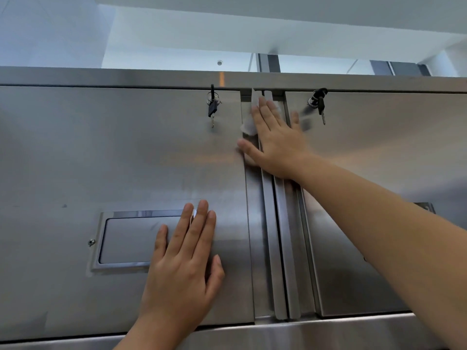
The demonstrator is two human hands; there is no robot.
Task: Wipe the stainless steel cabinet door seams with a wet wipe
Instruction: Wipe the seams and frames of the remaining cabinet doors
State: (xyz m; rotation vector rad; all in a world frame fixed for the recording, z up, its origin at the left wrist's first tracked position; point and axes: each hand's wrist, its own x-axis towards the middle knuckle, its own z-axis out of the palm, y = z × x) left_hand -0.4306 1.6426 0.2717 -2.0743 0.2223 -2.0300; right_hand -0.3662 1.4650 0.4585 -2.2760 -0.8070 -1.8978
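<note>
A commercial or institutional workroom.
Brushed stainless steel cabinet doors (pixel 126 152) with black-headed keys (pixel 213 105) hanging in their locks, under a plain white ceiling (pixel 227 34).

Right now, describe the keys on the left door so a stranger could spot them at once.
Find the wide steel left door, the one with the sunken handle. Near its top right corner hangs the key bunch. Unlike the other bunch, it sits left of the white wipe.
</note>
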